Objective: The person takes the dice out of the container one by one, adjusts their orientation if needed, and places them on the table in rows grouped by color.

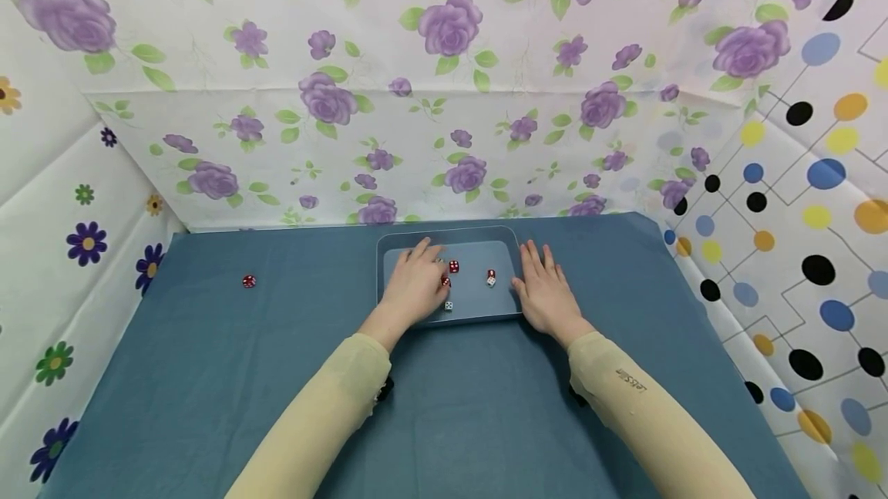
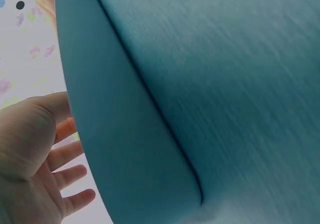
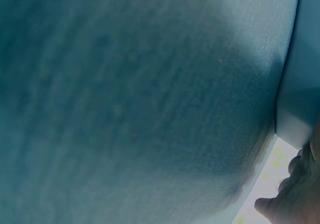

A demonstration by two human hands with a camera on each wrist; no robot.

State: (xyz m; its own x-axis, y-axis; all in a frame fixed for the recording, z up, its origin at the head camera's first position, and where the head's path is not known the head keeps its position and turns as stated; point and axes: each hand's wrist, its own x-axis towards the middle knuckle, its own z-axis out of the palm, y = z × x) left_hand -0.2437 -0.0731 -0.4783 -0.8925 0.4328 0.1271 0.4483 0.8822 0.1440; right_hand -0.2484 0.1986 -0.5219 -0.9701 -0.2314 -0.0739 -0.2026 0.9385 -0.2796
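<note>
A shallow blue-grey tray (image 1: pixel 479 314) lies on the cloth with several small dice in it. My left hand (image 1: pixel 414 287) is over the tray's left part, fingers loosely extended, partly hiding a red die (image 1: pixel 445 281) near the thumb. Just beyond that thumb is another red die (image 1: pixel 454 266), and a white die (image 1: pixel 449 306) sits nearer the front wall. On the tray's right side a red die (image 1: pixel 491 273) and a white die (image 1: pixel 491 282) lie close together. My right hand (image 1: pixel 550 295) rests along the tray's right edge, fingers straight, thumb at the rim.
A red die-like piece (image 1: pixel 249 281) lies apart on the blue tablecloth (image 1: pixel 173 375), left of the tray. Flowered sheeting (image 1: pixel 416 144) stands behind the table, with a dotted sheet (image 1: pixel 798 268) on the right and another flowered sheet (image 1: pixel 62 275) on the left.
</note>
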